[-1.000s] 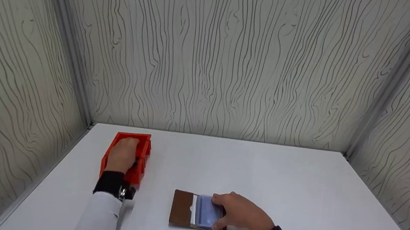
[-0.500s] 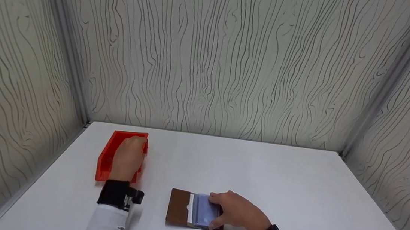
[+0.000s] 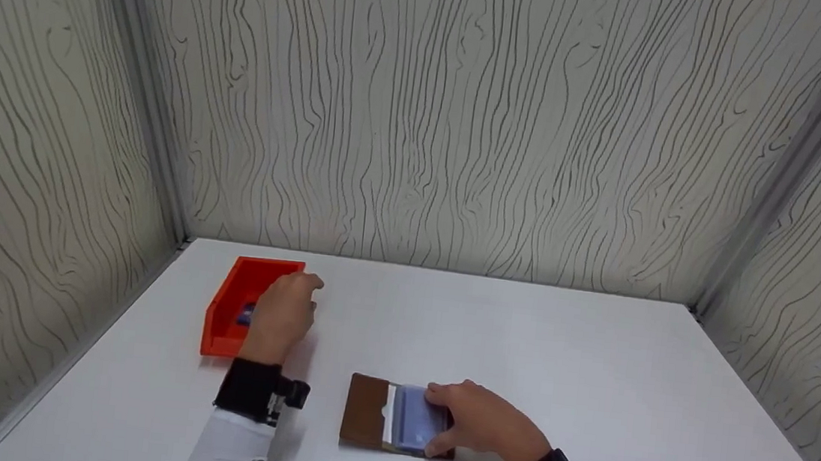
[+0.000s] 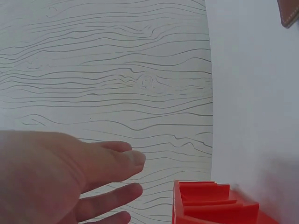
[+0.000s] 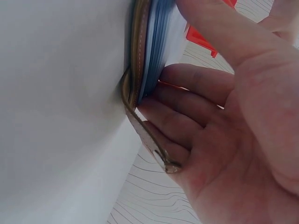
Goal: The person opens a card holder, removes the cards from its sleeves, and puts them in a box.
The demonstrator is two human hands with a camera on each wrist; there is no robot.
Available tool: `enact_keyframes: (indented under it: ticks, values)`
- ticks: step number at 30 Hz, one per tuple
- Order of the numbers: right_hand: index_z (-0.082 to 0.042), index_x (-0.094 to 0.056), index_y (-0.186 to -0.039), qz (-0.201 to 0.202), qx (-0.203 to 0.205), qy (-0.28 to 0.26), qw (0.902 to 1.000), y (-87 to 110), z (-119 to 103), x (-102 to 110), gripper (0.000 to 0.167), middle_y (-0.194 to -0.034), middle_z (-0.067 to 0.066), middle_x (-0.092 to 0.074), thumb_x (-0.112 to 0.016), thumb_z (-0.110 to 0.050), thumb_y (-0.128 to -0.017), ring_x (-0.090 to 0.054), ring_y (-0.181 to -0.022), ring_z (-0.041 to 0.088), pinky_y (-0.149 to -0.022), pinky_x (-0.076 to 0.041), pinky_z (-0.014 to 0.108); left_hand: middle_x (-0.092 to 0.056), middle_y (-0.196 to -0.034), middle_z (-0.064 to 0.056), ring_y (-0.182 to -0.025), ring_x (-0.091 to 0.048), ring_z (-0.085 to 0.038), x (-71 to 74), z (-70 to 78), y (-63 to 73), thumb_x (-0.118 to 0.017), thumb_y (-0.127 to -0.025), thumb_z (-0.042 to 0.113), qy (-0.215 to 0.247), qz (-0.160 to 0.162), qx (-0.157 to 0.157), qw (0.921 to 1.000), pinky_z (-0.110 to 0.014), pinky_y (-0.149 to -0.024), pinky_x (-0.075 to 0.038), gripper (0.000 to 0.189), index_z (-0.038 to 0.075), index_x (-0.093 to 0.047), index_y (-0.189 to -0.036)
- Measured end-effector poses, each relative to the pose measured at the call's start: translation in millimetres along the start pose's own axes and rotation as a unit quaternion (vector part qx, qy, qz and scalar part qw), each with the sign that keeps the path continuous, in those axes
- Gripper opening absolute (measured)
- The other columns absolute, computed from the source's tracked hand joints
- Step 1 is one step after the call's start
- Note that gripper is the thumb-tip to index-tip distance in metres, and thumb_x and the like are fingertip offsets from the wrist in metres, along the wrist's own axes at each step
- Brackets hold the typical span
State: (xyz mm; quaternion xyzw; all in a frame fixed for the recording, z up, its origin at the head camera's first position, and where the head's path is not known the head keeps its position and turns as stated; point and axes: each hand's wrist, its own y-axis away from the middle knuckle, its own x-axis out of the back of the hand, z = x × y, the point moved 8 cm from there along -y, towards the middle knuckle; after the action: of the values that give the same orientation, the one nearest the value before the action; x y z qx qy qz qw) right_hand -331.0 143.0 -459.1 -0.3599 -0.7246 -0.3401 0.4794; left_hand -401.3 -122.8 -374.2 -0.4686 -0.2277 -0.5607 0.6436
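My left hand (image 3: 283, 316) is over the right side of a red plastic bin (image 3: 221, 303). In the left wrist view its fingers (image 4: 110, 200) are extended with nothing between them, above and beside the bin. A small blue card-like item (image 3: 246, 313) lies inside the bin, partly hidden by the hand. On the table, a brown card holder (image 3: 365, 411) lies spread open, its clear bluish sleeves (image 3: 416, 418) showing. My right hand (image 3: 486, 426) grips its right side, thumb and fingers at opposite edges. The right wrist view shows the thick stack of sleeves (image 5: 161, 42) between thumb and fingers.
The white table (image 3: 557, 350) extends behind and to the right of the card holder. Wood-grain panels (image 3: 422, 111) enclose it at the back and both sides. The bin stands near the left table edge.
My left hand has come up out of the red bin and shifted right, uncovering the bin's inside and the blue item. The right hand and card holder stay in place.
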Motion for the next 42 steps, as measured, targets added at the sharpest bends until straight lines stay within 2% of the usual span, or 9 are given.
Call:
enact_keyframes:
  ticks: [3,7,14,17,22,28,33,37,42]
  values:
    - [-0.008,-0.066,-0.148,0.001,-0.004,-0.002,1.0000,1.3,2,2,0.077,-0.146,0.012,-0.072,-0.096,-0.036,-0.083,-0.065,-0.111,0.021,-0.102,-0.060,0.046,-0.080,-0.123,-0.021,-0.116,-0.077,-0.036,-4.2,9.5,2.0,-0.074,-0.095,-0.006,0.018,-0.038,0.003,0.9991,-0.052,-0.102,-0.064,0.033,-0.001,-0.076,-0.127]
    - [-0.007,-0.066,-0.148,0.001,-0.004,-0.001,1.0000,1.2,3,3,0.078,-0.147,0.013,-0.071,-0.096,-0.035,-0.082,-0.066,-0.113,0.022,-0.103,-0.060,0.047,-0.081,-0.118,-0.017,-0.109,-0.076,-0.031,-11.1,22.7,12.7,-0.077,-0.094,-0.003,0.047,-0.120,0.012,0.9916,-0.050,-0.097,-0.066,0.030,0.002,-0.079,-0.123]
    - [-0.008,-0.067,-0.148,-0.001,-0.003,0.000,1.0000,-0.9,4,-1,0.077,-0.148,0.012,-0.071,-0.096,-0.037,-0.082,-0.065,-0.109,0.018,-0.101,-0.060,0.044,-0.080,-0.103,-0.010,-0.093,-0.069,-0.024,-38.2,51.4,33.0,-0.084,-0.091,0.004,0.074,-0.259,-0.031,0.9624,-0.050,-0.090,-0.065,0.019,0.006,-0.083,-0.109]
    - [-0.009,-0.066,-0.149,-0.005,-0.006,0.000,1.0000,-1.7,4,-3,0.077,-0.149,0.011,-0.071,-0.095,-0.038,-0.083,-0.067,-0.111,0.019,-0.104,-0.060,0.046,-0.079,-0.100,-0.007,-0.088,-0.066,-0.023,-53.3,55.4,39.6,-0.086,-0.090,0.007,0.069,-0.298,-0.036,0.9513,-0.050,-0.087,-0.064,0.017,0.008,-0.083,-0.106]
    - [-0.007,-0.068,-0.146,0.001,0.004,0.000,1.0000,-0.1,1,-1,0.076,-0.151,0.014,-0.069,-0.096,-0.037,-0.082,-0.071,-0.123,0.029,-0.108,-0.059,0.050,-0.078,-0.096,-0.004,-0.086,-0.065,-0.023,-70.9,56.3,45.3,-0.088,-0.088,0.011,0.050,-0.324,-0.021,0.9445,-0.049,-0.087,-0.065,0.018,0.011,-0.085,-0.106]
    - [-0.008,-0.070,-0.143,0.000,0.007,0.000,1.0000,-1.1,-1,0,0.072,-0.143,0.012,-0.074,-0.096,-0.036,-0.082,-0.067,-0.108,0.019,-0.101,-0.060,0.045,-0.077,-0.093,-0.003,-0.086,-0.064,-0.023,-81.4,52.6,46.8,-0.089,-0.087,0.011,0.034,-0.344,0.004,0.9385,-0.050,-0.090,-0.063,0.016,0.013,-0.084,-0.102]
    - [-0.007,-0.068,-0.145,0.004,0.008,0.001,1.0000,-1.0,0,0,0.075,-0.146,0.012,-0.073,-0.097,-0.036,-0.082,-0.068,-0.112,0.018,-0.103,-0.060,0.045,-0.076,-0.092,-0.004,-0.086,-0.065,-0.024,-86.7,49.4,47.4,-0.090,-0.086,0.010,0.030,-0.355,0.021,0.9342,-0.050,-0.092,-0.063,0.018,0.012,-0.084,-0.103]
    - [-0.006,-0.069,-0.144,0.013,0.018,0.000,0.9998,-0.2,-2,1,0.075,-0.144,0.012,-0.074,-0.097,-0.036,-0.081,-0.069,-0.111,0.019,-0.102,-0.060,0.044,-0.075,-0.089,-0.005,-0.085,-0.066,-0.024,-91.5,47.4,47.3,-0.091,-0.085,0.009,0.023,-0.358,0.032,0.9328,-0.050,-0.093,-0.062,0.020,0.011,-0.083,-0.103]
    - [-0.006,-0.070,-0.143,0.019,0.023,0.001,0.9995,0.2,-4,3,0.075,-0.142,0.013,-0.075,-0.097,-0.036,-0.081,-0.070,-0.112,0.020,-0.100,-0.060,0.043,-0.074,-0.089,-0.006,-0.085,-0.064,-0.023,-97.3,46.9,47.5,-0.093,-0.080,0.003,0.019,-0.350,0.039,0.9356,-0.049,-0.092,-0.062,0.024,0.008,-0.081,-0.100]
